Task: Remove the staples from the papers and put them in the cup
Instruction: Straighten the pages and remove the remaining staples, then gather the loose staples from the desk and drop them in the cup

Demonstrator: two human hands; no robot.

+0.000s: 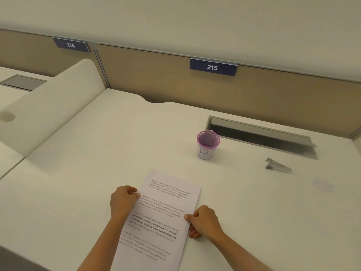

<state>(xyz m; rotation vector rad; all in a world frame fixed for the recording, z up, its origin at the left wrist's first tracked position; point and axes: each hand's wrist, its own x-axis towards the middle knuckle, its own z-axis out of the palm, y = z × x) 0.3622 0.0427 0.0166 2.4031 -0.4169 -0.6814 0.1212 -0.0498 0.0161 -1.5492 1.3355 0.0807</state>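
While the papers point(162, 218) lie flat on the table point(97, 153) right in front of me, slightly slanted, my left hand point(122, 201) pinches their left edge between curled fingers point(130, 189) and thumb. My right hand point(203, 220) grips the right edge lower down, thumb on top and the other fingers tucked under. Both hands are closed on the sheets and hold nothing else. This is a thin, light, floppy stack, so I expect it to sag if lifted by one edge, to slide on the smooth tabletop and to tear if pulled hard near a corner. I cannot make out the staples from here; they are too small to see. When I find one, I judge the best hold is to press the paper flat just beside it, so the sheet does not rip. The staples themselves should be tiny, stiff, sharp and easy to drop. The cup point(207, 144), purple-rimmed and upright, stands well beyond the sheets to the right, and looks light enough to tip. A small grey metal tool point(278, 166) lies farther right, which I take for the remover.
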